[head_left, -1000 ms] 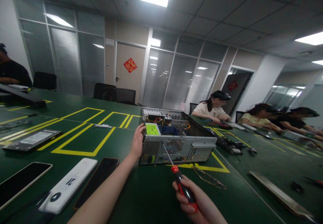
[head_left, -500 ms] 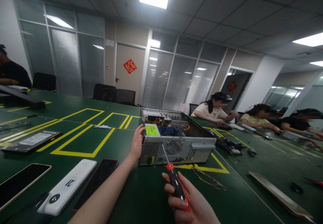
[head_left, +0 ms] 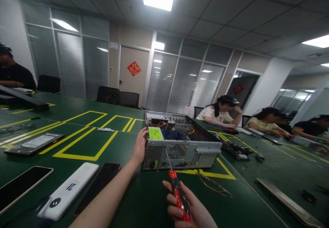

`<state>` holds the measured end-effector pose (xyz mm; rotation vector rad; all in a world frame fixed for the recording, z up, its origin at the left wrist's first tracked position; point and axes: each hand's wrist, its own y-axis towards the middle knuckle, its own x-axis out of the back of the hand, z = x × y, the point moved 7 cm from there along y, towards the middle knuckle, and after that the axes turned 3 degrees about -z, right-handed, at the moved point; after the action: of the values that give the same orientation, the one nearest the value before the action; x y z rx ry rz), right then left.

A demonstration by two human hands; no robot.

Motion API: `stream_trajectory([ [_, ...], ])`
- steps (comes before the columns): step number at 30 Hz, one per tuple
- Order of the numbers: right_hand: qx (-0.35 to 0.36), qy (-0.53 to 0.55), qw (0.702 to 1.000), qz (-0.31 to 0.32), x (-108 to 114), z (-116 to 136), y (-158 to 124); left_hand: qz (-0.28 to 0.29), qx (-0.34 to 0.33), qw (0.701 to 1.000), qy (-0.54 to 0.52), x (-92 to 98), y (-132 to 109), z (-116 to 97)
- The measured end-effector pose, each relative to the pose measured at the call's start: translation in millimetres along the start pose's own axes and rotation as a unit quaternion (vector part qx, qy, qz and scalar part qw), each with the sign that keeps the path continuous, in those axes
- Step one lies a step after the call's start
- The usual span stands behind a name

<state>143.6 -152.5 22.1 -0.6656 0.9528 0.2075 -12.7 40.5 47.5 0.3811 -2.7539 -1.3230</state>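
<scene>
While our left hand [head_left: 140,146] touches the boxy grey metal computer case [head_left: 185,142], grip unclear, our right hand [head_left: 193,205] clasps a red-black screwdriver [head_left: 177,187].

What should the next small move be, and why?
Probably a gentle turn of the screwdriver: the right hand grips its handle, its tip appears to meet the computer case, and the left hand is against the case's side.

The grey metal computer case [head_left: 192,146] lay on the green table [head_left: 138,200], open-topped, wiring [head_left: 161,122] exposed inside, a yellow-green label [head_left: 155,134] at its near left corner, and the red-and-black screwdriver [head_left: 177,187] slanted up toward its near perforated panel [head_left: 190,155], shaft tip [head_left: 166,149] at the panel's upper left, contact not distinguishable.
</scene>
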Motion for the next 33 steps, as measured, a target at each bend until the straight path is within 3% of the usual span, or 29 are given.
stream_trajectory([
  [5, -0.008, -0.029, 0.998, 0.062, 3, -1, 5, -0.001, 0.001, 1.0, 0.002, 0.4, 0, 0],
  [11, 0.031, -0.045, 0.996, -0.068, 20, -1, 12, 0.002, 0.002, 1.0, 0.001, -0.2, -1, 0],
  [13, 0.036, -0.061, 0.995, -0.07, 19, -3, 14, 0.006, 0.004, 1.0, 0.001, -0.7, -1, 1],
  [22, -0.009, -0.023, 0.997, 0.078, 4, 2, 6, -0.001, 0.0, 1.0, 0.007, -1.0, -1, 1],
  [24, -0.013, -0.023, 0.997, 0.066, 5, 2, 4, -0.003, -0.006, 1.0, 0.005, -0.9, -1, 0],
  [29, 0.036, -0.017, 0.998, -0.043, 10, 4, 2, -0.005, -0.002, 1.0, 0.002, -0.3, 0, -1],
  [33, 0.036, -0.004, 0.999, -0.009, 3, 6, 1, -0.006, -0.003, 1.0, 0.003, -0.1, 0, -1],
])
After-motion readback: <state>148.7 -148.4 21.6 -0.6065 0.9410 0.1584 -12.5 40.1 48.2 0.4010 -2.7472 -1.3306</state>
